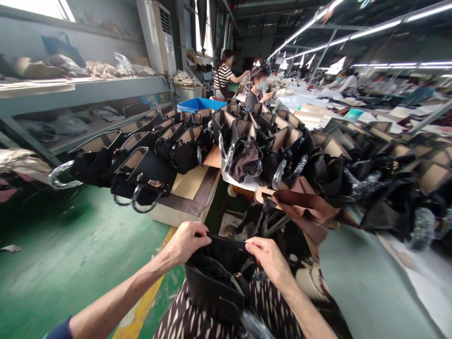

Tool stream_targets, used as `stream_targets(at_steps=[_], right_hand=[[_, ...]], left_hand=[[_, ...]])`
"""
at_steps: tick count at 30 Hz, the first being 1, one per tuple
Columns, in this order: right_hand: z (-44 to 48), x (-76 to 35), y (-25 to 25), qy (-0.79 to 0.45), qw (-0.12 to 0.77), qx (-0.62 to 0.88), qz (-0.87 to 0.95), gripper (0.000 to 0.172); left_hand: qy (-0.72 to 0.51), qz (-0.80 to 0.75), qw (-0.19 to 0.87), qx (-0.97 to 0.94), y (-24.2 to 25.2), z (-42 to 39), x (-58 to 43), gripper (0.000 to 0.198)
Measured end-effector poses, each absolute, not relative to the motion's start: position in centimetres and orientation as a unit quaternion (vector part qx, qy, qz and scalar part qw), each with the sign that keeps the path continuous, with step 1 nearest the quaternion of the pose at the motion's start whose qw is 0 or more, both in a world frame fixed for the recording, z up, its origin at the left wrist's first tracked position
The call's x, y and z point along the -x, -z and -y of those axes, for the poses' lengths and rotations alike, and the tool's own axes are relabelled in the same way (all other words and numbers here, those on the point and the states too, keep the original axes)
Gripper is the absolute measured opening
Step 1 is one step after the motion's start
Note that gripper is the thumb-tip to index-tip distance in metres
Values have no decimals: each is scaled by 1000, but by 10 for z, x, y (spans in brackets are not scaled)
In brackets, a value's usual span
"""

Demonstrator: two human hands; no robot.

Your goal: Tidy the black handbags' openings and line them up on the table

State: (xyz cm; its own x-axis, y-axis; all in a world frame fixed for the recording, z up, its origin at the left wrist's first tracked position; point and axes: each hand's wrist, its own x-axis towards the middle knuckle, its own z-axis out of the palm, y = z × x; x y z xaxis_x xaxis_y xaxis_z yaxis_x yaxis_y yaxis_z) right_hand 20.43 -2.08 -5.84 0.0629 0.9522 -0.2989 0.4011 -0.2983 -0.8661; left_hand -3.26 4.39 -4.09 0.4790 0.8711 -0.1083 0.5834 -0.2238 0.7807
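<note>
A black handbag (215, 282) rests on my lap with its mouth facing up. My left hand (189, 241) pinches the far rim of the bag at its left corner. At the right end of the same rim, my right hand (268, 256) grips the edge between thumb and fingers. Inside the bag the lining is dark, and a small metal fitting shows near the right side. Clear plastic wrap (256, 325) hangs at the near end of the bag. The curled fingers of both hands are partly hidden behind the rim.
Several black handbags (155, 172) with plastic-wrapped handles crowd the tables ahead. Brown material (307, 202) drapes over the table edge to the right. A blue bin (201, 103) stands behind the bags. Two people (223, 77) work farther back. A shelf (88, 92) runs along the left wall.
</note>
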Motion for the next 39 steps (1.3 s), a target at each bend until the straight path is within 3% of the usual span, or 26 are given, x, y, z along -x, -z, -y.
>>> stream_targets(at_steps=[23,31,36,39], right_hand=[[19,-201,55,-462,293,668,505,24],[21,-199,48,-426,276,668,545,26],[22,-195,40,-334,262,652,629,19],[20,-192,37,-325,250,644,646,24]], left_hand=[[-149,-530,321,-770,53,-55,23,11],[-142,-551,326,-755,50,-56,20,12],[-150,-545,338,-753,49,-54,21,12],[-145,-547,335,-753,46,-52,20,11]])
